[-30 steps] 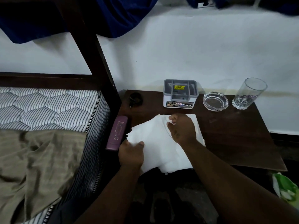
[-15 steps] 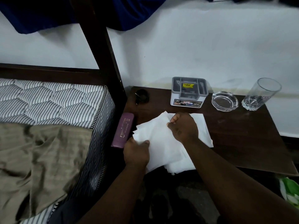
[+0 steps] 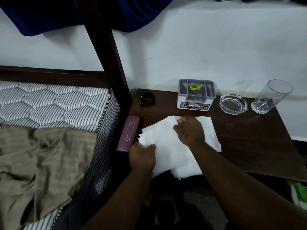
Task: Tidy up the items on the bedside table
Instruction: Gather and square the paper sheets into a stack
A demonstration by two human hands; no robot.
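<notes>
A loose stack of white paper sheets (image 3: 167, 146) lies on the front left part of the dark wooden bedside table (image 3: 249, 143), overhanging its front edge. My left hand (image 3: 142, 157) grips the stack's near left corner with the thumb on top. My right hand (image 3: 189, 130) pinches the far top edge of the sheets. A purple case (image 3: 128, 133) lies along the table's left edge beside the mattress. At the back stand a grey and white organiser box (image 3: 196, 95), a glass ashtray (image 3: 233, 103) and a drinking glass (image 3: 272, 97).
A small black object (image 3: 147, 98) sits at the table's back left corner. A dark bedpost (image 3: 106, 47) rises between the table and the striped mattress (image 3: 53, 105), which carries an olive cloth (image 3: 38, 160). Something green and white (image 3: 299, 195) lies on the floor at right.
The view shifted slightly, so the table sits further right and lower. My hands keep their grip on the sheets; the left hand has closed in a little on the stack's corner.
</notes>
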